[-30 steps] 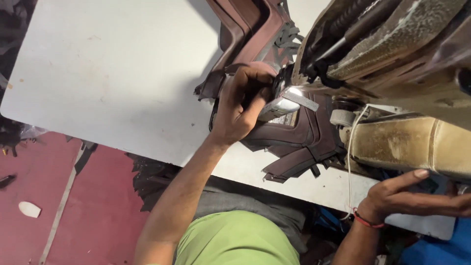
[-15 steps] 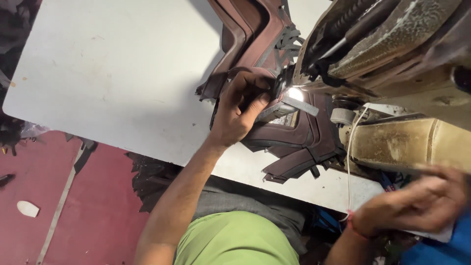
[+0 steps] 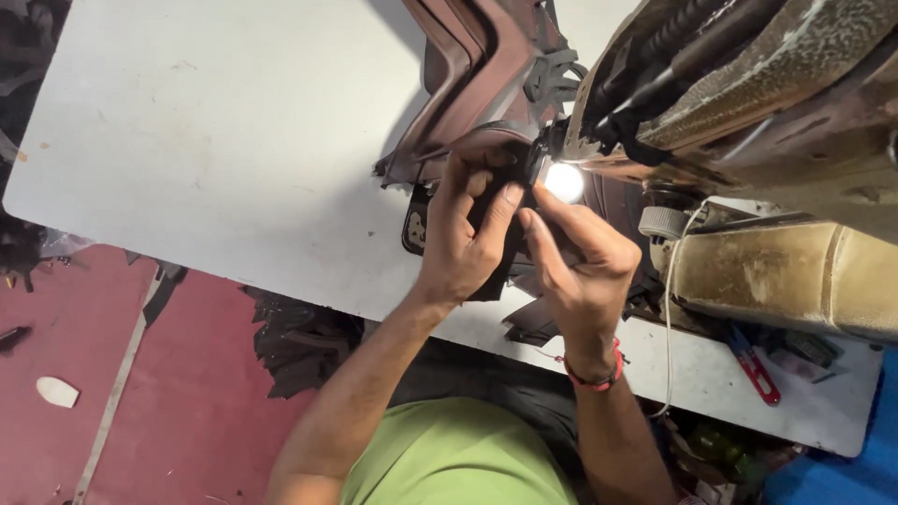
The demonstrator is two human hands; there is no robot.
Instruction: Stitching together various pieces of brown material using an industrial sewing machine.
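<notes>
Left hand (image 3: 465, 245): fingers curled and clamped on a dark brown leather piece (image 3: 486, 168), thumb and forefinger pinching its edge just under the machine's lit work lamp (image 3: 564, 181). Right hand (image 3: 582, 262): fingers drawn together, pressing on the same leather piece from the other side, fingertips touching those of the left hand; a red thread band (image 3: 599, 378) sits round its wrist. The leather piece, a stitched assembly of maroon and dark brown panels with raised bands, lies on the white tabletop (image 3: 206, 150) near its middle, running from the hands up toward the far edge and passing under the head of an old, grimy sewing machine (image 3: 748, 103), which fills the right far corner of the tabletop. Below the machine head, a yellowed, worn machine body (image 3: 786, 281) stands along the right side, with a small ribbed wheel (image 3: 662, 222) at its end and a white cord (image 3: 670, 309) hanging down past the near edge. A red-handled thread snip (image 3: 754, 367) lies on the tabletop close to the near right corner. More dark leather scraps (image 3: 299, 341) hang below the near edge, beside the person's green shirt (image 3: 458, 458). Red floor (image 3: 122, 393) to the left carries a pale oval offcut (image 3: 58, 392) and scattered dark trimmings
</notes>
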